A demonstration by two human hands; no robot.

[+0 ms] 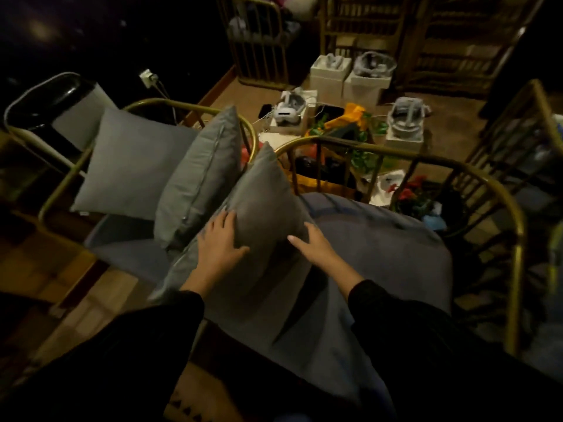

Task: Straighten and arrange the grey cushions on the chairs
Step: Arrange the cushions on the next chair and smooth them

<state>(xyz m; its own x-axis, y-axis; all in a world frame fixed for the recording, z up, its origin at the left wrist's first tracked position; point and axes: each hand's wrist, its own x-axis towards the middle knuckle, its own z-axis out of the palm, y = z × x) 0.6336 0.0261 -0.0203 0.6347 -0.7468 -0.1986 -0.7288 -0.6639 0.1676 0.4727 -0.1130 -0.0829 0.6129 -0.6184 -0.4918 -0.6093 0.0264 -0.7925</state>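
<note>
Both hands are on the nearest grey cushion (262, 214), which stands tilted on the near chair's blue seat (380, 254), top corner by the brass rail (426, 159). Left hand (217, 243) lies flat, fingers spread; right hand (315, 243) presses its right edge, fingers loosely extended. Left of it, 2 more grey cushions (137, 159) lean on the neighbouring chair.

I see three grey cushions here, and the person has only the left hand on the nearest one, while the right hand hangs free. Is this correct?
Not quite. The head view shows both hands on the nearest grey cushion: the left hand lies flat on its face, and the right hand touches its right edge. The rest holds: there are three grey cushions, with the middle cushion and far cushion untouched.
</note>
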